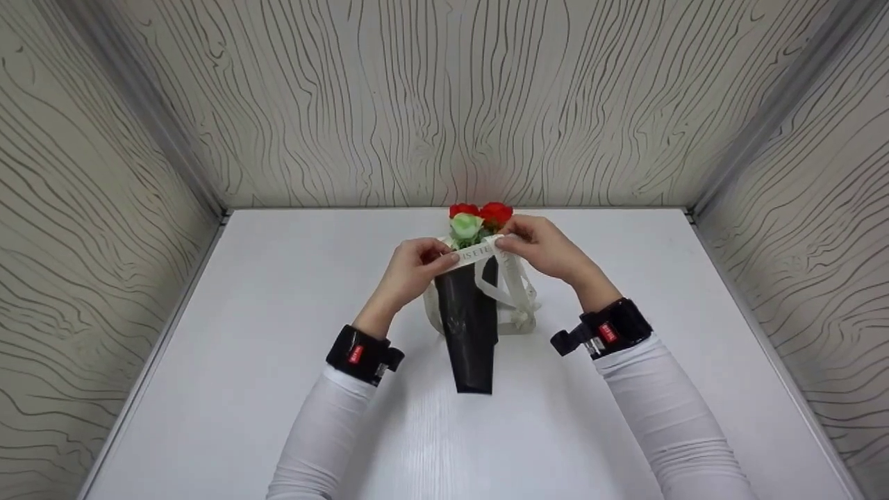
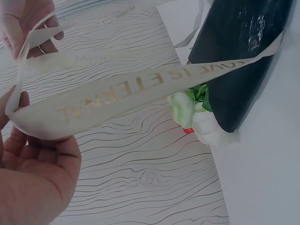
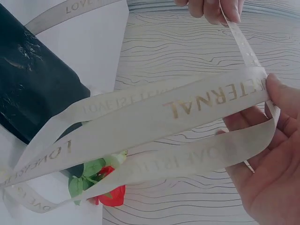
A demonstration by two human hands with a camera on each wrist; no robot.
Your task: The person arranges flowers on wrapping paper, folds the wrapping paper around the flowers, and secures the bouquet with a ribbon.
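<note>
A cream ribbon (image 1: 476, 253) printed with "LOVE IS ETERNAL" in gold is held up between both hands. My left hand (image 1: 415, 272) pinches it between thumb and fingers; in the left wrist view the ribbon (image 2: 112, 96) bends around those fingers. On the other side my right hand (image 1: 549, 251) pinches the ribbon too, and loops of it trail from there in the right wrist view. Behind the ribbon lies a bouquet in a black wrapper (image 1: 469, 326), narrow end toward me. Red flowers (image 1: 496, 212) and a pale green one (image 1: 466, 226) show at its top.
More ribbon (image 1: 517, 305) hangs and lies in loops on the right of the wrapper. Everything stands on a white table (image 1: 292, 298). Wood-patterned panels (image 1: 444, 104) rise at the back and both sides. Black straps (image 1: 361, 354) with devices sit on both wrists.
</note>
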